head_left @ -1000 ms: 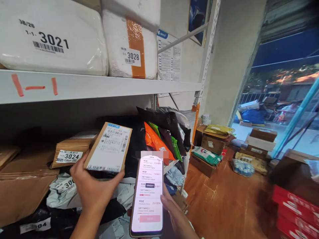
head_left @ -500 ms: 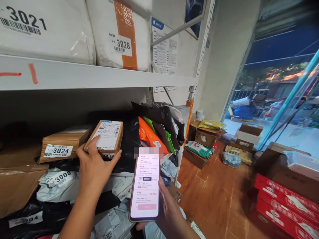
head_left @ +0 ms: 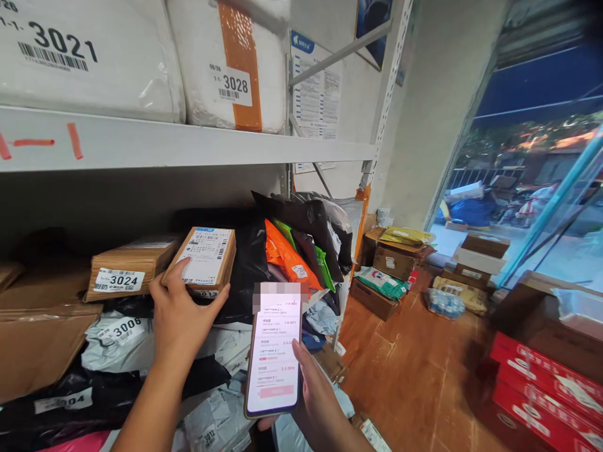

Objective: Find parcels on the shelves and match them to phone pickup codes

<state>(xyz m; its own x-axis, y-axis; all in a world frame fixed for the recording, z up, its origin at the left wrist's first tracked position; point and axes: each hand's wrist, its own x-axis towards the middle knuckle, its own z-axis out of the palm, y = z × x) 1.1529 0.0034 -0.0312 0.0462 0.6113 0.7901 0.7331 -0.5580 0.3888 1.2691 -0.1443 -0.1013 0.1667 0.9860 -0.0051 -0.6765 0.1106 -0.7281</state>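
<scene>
My left hand (head_left: 188, 307) grips the small cardboard box (head_left: 210, 254) labelled 3013, fingers on its left side and thumb at its front right corner. The box lies on the shelf, its shipping label facing up. Beside it on the left sits a cardboard box (head_left: 129, 267) marked 3024. My right hand (head_left: 313, 389) holds a phone (head_left: 274, 361) upright below the box, with the thumb over the right edge of its lit screen. A list with numbers shows on the screen; its top is blurred out. Behind the phone lies an orange bag (head_left: 285, 254).
White packages marked 3021 (head_left: 85, 69) and 3028 (head_left: 264, 81) stand on the upper shelf (head_left: 188, 144). Several bagged parcels fill the lower shelf, among them a grey bag (head_left: 117, 345) marked 3006. Cartons and red boxes (head_left: 546, 389) stand on the wooden floor (head_left: 400, 376) at right.
The view has shifted slightly, so the shelf and parcels appear further right. My right thumb has moved up and inward over the phone screen. My left hand keeps its grip on the box.
</scene>
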